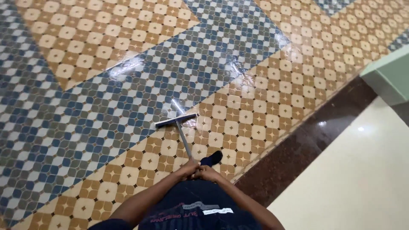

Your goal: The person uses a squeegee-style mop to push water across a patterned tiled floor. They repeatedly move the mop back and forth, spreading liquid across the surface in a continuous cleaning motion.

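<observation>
- A long-handled floor squeegee with a thin grey metal pole and a dark flat blade (176, 122) is lying with its blade on the floor near the centre of the frame; the blade is running crosswise, tilted slightly up to the right; the pole is slanting from the blade down and to the right toward the lower middle of the frame.
- The left hand (187, 169) and the right hand (207, 172) are sitting pressed together, both wrapped around the near end of the pole; neither looks clearly nearer the blade, though the left is showing a little higher up the pole.
- The blade is lying ahead of the hands, up and to the left; the long axis is pointing away from the body.
- A dark-socked foot (211, 159) is showing just right of the hands.
- The glossy patterned tile floor in blue, cream and tan (85, 85) is shining wet beyond the blade; a dark brown stone border strip (298, 145) is running diagonally at right; a plain cream floor (362, 179) is filling the lower right.
</observation>
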